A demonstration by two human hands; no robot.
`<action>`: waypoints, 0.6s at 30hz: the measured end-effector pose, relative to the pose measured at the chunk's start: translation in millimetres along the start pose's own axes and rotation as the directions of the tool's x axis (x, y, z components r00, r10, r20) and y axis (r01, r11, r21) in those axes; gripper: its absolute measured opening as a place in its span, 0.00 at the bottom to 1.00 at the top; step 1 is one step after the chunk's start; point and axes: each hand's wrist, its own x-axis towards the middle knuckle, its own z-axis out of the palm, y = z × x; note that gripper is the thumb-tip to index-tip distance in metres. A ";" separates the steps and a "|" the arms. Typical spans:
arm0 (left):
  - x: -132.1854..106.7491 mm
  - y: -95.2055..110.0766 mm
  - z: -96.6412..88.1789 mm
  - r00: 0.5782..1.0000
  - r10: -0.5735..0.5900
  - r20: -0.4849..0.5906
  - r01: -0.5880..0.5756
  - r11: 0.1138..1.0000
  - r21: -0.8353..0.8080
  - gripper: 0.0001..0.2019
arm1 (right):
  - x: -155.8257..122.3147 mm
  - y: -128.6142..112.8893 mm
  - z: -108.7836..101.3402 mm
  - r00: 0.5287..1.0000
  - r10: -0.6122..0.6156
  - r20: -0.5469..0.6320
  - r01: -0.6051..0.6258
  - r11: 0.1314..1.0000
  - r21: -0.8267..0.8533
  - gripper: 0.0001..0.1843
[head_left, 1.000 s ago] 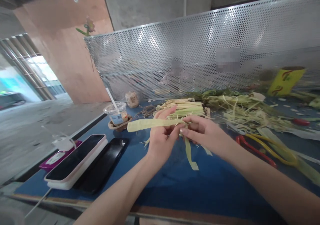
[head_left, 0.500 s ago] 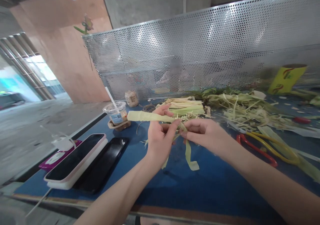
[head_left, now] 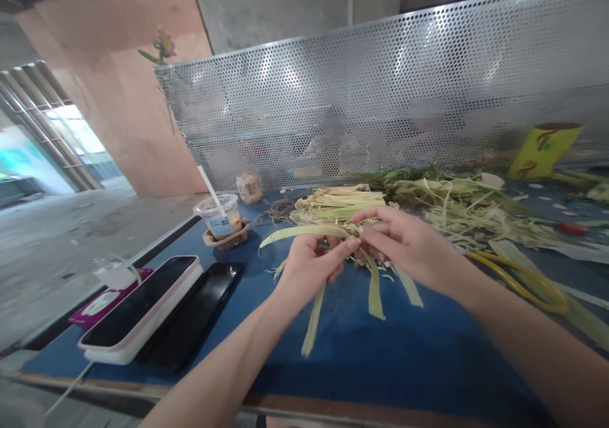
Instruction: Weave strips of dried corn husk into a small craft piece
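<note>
Pale green strips, apparently corn husk (head_left: 375, 295), meet between my two hands above the blue table. My left hand (head_left: 311, 263) is closed, its thumb and fingers pinching the strips where they cross. One long strip (head_left: 295, 231) sticks out leftward over that hand, and another (head_left: 314, 326) hangs below it. From the right, my right hand (head_left: 404, 241) is closed on the same crossing, fingertips close to my left thumb. Two ends dangle under it. The crossing itself is partly covered by fingers. Just behind lies a bundle of cut husk strips (head_left: 333, 201).
A drink cup (head_left: 219, 217) with a straw stands in a cardboard holder at left. Nearer are a phone (head_left: 143, 301) and a black tray (head_left: 195, 314). Yellow-handled scissors (head_left: 523, 279) lie right, before heaped husks (head_left: 457, 193). A perforated metal screen (head_left: 333, 98) stands behind.
My right hand has shifted slightly up and right, its fingers now over the crossing. The left strip droops and more ends hang down. The red handle is now hidden behind my right arm.
</note>
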 end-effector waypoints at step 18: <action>-3.9 7.9 0.2 0.993 0.037 0.108 -0.032 0.998 -0.051 0.09 | -4.1 0.2 -21.5 0.985 -0.166 0.045 0.172 0.949 -0.266 0.08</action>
